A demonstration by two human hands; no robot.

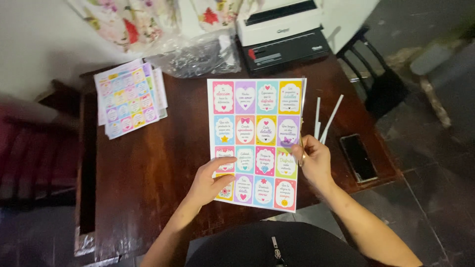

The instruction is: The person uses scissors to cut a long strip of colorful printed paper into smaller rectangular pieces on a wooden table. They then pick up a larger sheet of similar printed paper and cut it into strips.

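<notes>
A printed sheet of colourful cards (257, 123), laid out in a grid of pink, purple, teal and yellow panels, is held up over a dark wooden table (148, 168). My left hand (210, 180) grips the sheet's lower left corner, thumb lying on top of it. My right hand (314, 160) is at the sheet's right edge, closed around scissors (301, 141) whose blades run up along that edge. Thin white paper strips (326, 118) lie on the table just right of the sheet.
A stack of similar printed sheets (126, 99) lies at the table's left. A clear plastic bag (198, 54) and a white and black binding machine (282, 29) sit at the back. A dark phone (358, 157) lies at the right edge. A black chair (381, 84) stands beyond.
</notes>
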